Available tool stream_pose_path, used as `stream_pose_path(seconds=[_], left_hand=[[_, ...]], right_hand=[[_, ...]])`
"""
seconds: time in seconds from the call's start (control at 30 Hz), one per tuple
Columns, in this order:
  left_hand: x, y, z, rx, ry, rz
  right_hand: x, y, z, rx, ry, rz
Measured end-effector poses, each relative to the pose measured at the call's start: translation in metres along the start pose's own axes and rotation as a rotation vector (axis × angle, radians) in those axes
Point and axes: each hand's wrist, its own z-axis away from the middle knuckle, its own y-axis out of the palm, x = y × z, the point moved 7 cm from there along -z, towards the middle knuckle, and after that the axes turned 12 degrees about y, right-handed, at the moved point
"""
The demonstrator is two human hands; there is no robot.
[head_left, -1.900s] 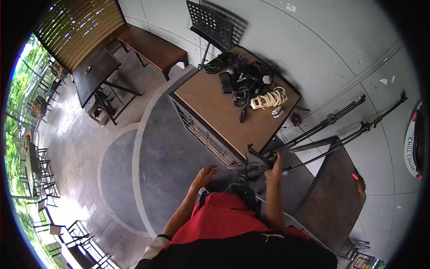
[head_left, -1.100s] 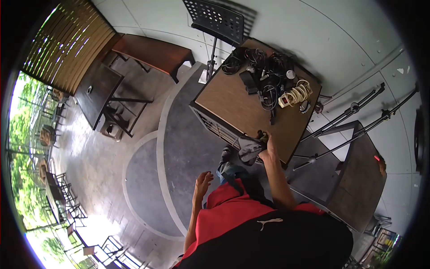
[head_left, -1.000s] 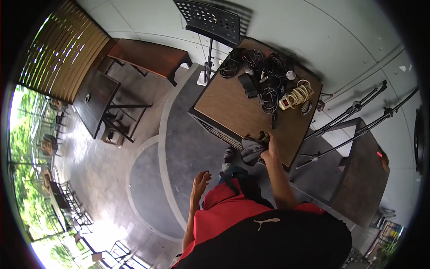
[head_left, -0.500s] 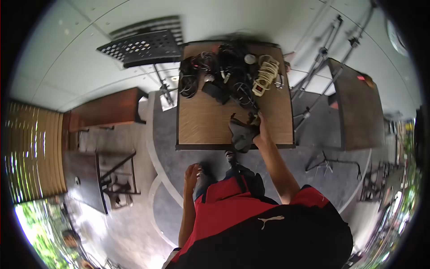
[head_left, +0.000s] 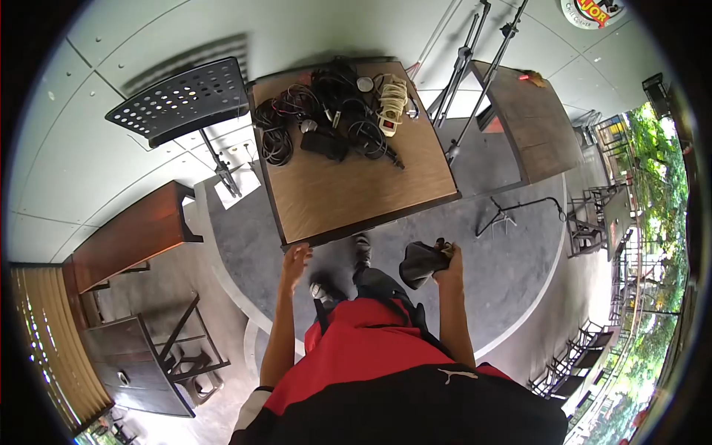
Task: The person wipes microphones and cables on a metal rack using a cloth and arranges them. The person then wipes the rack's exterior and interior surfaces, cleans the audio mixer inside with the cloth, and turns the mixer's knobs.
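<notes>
My right hand (head_left: 449,268) grips a dark pouch-like cloth item (head_left: 421,264), held over the grey floor off the table's front right corner. Nothing shows in my left hand (head_left: 297,264), which is beside the front left corner of the wooden-topped table (head_left: 356,200) with its fingers apart. On that table lie a heap of black cables (head_left: 341,96), a black adapter box (head_left: 324,144) and a coiled cream cable with a power strip (head_left: 391,107).
A black music stand (head_left: 185,100) rises left of the table. Tripod stands (head_left: 463,63) lean at the right beside a dark table (head_left: 538,122). A low floor stand (head_left: 504,211) is at the right. A red-brown bench (head_left: 133,230) and a dark table (head_left: 133,363) are at the left.
The view has turned to the right. My right hand has moved with the dark item from over the tabletop to beyond its front edge. My left hand has come near the table's front left corner.
</notes>
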Motion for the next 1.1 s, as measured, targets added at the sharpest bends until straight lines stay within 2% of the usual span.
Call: stream_pose_path(seconds=[0.13, 0.2, 0.47, 0.53, 0.67, 0.73, 0.77, 0.87, 0.93, 1.1], left_hand=[[0.005, 0.009, 0.000, 0.056, -0.079, -0.045], [0.003, 0.018, 0.003, 0.128, -0.009, 0.011], [0.006, 0.043, 0.014, 0.297, -0.099, -0.105], [-0.002, 0.042, 0.009, 0.250, -0.115, -0.086], [-0.023, 0.046, -0.014, 0.112, -0.124, -0.083], [-0.031, 0.050, -0.031, 0.035, -0.111, -0.075], [-0.033, 0.053, -0.044, 0.030, -0.110, -0.087], [-0.040, 0.071, -0.079, 0.085, -0.105, -0.181], [-0.052, 0.074, -0.108, -0.132, -0.095, -0.067], [-0.072, 0.082, -0.190, -0.369, -0.093, -0.142]], right_hand=[[-0.014, -0.005, 0.022, 0.064, -0.025, -0.038], [-0.016, -0.011, 0.025, 0.038, -0.029, -0.060], [-0.033, 0.002, -0.009, 0.068, 0.049, -0.116], [-0.037, 0.008, -0.030, 0.036, 0.077, -0.097], [-0.033, 0.042, -0.077, 0.111, 0.203, -0.089], [-0.015, 0.075, -0.084, 0.111, 0.187, -0.023], [-0.008, 0.095, -0.086, 0.204, 0.210, -0.048], [0.024, 0.124, -0.104, 0.264, 0.210, -0.041], [0.045, 0.132, -0.118, 0.239, 0.228, -0.061], [0.090, 0.138, -0.138, 0.196, 0.204, -0.045]])
